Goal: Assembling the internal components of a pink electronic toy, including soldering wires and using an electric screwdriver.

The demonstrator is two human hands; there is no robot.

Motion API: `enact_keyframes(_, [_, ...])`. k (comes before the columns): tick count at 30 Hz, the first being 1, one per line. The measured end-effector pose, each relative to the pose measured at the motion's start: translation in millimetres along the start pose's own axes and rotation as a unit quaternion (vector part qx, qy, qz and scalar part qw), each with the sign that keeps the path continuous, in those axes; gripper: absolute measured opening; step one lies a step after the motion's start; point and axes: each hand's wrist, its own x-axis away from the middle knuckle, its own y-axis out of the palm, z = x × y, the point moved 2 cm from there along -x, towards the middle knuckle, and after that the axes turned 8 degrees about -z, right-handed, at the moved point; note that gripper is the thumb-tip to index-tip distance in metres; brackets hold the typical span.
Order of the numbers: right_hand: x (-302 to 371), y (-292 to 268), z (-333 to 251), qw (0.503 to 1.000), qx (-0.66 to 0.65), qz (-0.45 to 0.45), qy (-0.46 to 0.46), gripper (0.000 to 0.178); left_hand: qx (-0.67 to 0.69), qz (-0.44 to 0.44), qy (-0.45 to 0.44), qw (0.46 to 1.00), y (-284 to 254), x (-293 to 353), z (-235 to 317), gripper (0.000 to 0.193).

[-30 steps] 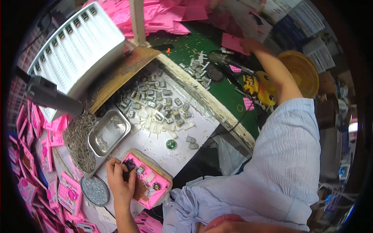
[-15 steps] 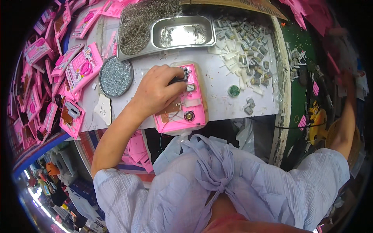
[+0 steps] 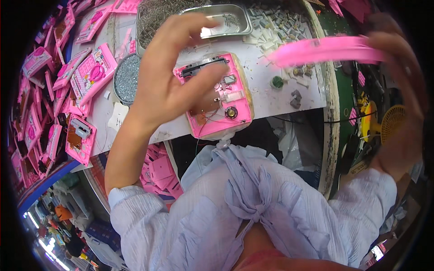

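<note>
A pink plastic toy housing (image 3: 244,118) lies inside-up on a pad in front of me. In it are a black strip-like part (image 3: 201,67), a small round speaker (image 3: 231,112), thin wires and a brown circuit board, partly covered by my hand. My left hand (image 3: 158,81) hovers over the housing's left side, fingers spread and holding nothing. At the right, my right hand (image 3: 393,47) grips a pink plastic panel (image 3: 323,50), seen nearly edge-on and smeared by motion. It is in the air over the table's right part.
A metal tray (image 3: 246,28) of small metal parts stands at the back, with a round dish of screws (image 3: 127,81) left of it. Small grey motors (image 3: 282,25) lie back right, near a green-filled tub (image 3: 277,82). Pink toy housings (image 3: 95,72) pile up at left.
My left hand has lifted off the black part and opened its fingers. My right hand has risen from the far right with the pink panel and moved it inward over the table.
</note>
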Motion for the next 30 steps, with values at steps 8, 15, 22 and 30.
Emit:
enact_keyframes(8, [-44,115,8,0.975,0.055,0.202,0.072,0.044,0.212,0.064,-0.273,0.936,-16,41,14,0.047])
enact_keyframes(15, [5,248,2,0.875,-0.422,0.081,0.221,0.072,0.242,0.131,-0.328,0.904,42,102,-12,0.061])
enact_keyframes(22, [40,285,3,0.906,-0.324,0.07,0.262,0.065,-0.084,-0.034,-0.341,0.936,50,105,-7,0.096])
enact_keyframes(30, [33,284,18,0.913,-0.33,0.036,0.236,0.056,-0.108,-0.041,-0.352,0.929,57,118,-10,0.097])
